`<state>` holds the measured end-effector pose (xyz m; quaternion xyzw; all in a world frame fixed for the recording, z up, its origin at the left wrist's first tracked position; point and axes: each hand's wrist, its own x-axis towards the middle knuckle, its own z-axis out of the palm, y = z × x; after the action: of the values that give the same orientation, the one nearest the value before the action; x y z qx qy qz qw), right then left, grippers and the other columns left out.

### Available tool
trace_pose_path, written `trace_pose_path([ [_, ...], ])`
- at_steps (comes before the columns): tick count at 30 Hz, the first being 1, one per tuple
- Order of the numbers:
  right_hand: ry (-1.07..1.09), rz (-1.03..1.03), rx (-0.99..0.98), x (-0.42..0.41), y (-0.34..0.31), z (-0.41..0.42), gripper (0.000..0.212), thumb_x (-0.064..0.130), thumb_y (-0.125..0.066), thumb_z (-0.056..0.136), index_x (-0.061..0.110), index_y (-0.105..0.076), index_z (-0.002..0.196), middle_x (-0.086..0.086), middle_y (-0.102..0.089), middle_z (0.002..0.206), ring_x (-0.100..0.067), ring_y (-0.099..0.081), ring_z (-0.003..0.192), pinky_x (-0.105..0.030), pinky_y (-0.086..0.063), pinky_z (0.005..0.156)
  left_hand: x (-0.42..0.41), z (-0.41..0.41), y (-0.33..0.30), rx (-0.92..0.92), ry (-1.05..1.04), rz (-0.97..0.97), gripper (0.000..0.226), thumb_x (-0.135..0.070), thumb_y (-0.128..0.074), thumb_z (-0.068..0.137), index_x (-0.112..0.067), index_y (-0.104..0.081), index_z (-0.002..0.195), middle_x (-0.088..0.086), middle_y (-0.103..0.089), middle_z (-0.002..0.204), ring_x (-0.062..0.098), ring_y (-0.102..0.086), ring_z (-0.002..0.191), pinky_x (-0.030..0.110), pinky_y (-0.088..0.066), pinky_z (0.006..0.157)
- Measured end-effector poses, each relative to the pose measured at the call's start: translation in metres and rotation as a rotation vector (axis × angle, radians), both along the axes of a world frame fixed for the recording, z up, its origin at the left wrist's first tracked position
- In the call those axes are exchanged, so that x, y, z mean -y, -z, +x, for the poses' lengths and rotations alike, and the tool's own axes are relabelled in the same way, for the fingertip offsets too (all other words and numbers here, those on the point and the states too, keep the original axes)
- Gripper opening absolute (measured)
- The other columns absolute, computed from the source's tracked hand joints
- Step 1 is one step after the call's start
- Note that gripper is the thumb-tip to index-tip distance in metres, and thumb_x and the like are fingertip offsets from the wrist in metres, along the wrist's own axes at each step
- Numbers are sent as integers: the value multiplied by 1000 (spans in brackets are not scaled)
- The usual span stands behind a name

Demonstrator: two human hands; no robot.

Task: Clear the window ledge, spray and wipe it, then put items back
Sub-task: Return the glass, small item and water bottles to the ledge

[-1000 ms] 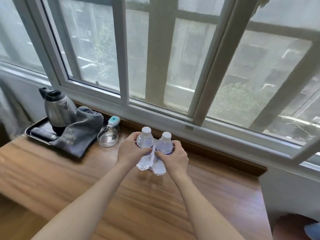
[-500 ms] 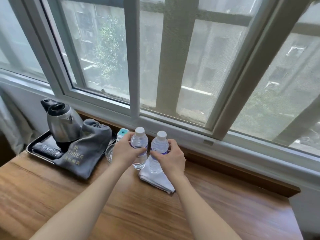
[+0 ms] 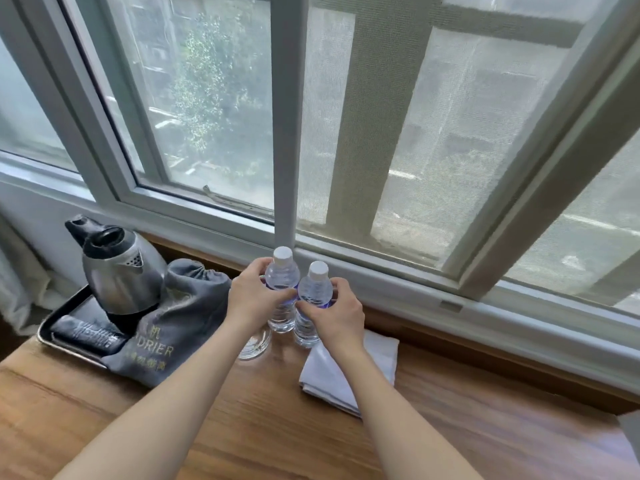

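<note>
While upright, L bottle (image 3: 281,289) in left grip (image 3: 250,299), R bottle (image 3: 311,303) in right grip (image 3: 337,318)

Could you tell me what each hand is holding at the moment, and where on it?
Left hand grips the left water bottle around its middle; right hand grips the right water bottle likewise.

Both forearms are bare, with no sleeves, and the left hand (image 3: 251,299) and right hand (image 3: 337,315) are ungloved.
</note>
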<state>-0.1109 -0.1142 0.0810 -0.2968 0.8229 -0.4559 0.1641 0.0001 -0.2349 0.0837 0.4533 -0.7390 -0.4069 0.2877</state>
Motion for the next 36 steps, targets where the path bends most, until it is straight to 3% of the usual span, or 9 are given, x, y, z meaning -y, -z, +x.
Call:
trace_pose_path([
  [6, 77, 18, 27, 19, 2, 6, 49, 44, -88, 64, 30, -56, 100, 15, -65, 92, -11, -61, 87, -27, -42, 72, 26, -7, 2, -14, 75, 58, 67, -26, -92, 59, -26, -61, 119, -8, -70, 101, 8, -62, 91, 24, -44, 77],
  [19, 107, 20, -8, 28, 15, 3, 46, 42, -86, 72, 34, -50, 100, 19, -58, 90, -6, -54, 85, -15, -35, 64, 42, -14, 23, 49, 146, 54, 67, -35, -93, 58, -34, -57, 114, -11, -67, 100, 10, -62, 93, 33, -51, 84],
  [26, 83, 27, -11, 24, 19, -6, 47, 42, -86, 72, 35, -51, 103, 14, -61, 96, -9, -55, 91, -23, -39, 76, 41, -18, 27, 44, 191, 49, 69, -31, -93, 61, -30, -56, 119, -14, -66, 99, 4, -61, 92, 30, -49, 84],
  [36, 62, -26, 25, 28, 24, -6, 49, 34, -87, 71, 35, -56, 108, 14, -67, 101, -9, -62, 95, -23, -45, 81, 49, -13, 31, 35, 222, 37, 65, -22, -89, 66, -29, -58, 123, -9, -67, 107, 10, -62, 100, 29, -50, 87],
])
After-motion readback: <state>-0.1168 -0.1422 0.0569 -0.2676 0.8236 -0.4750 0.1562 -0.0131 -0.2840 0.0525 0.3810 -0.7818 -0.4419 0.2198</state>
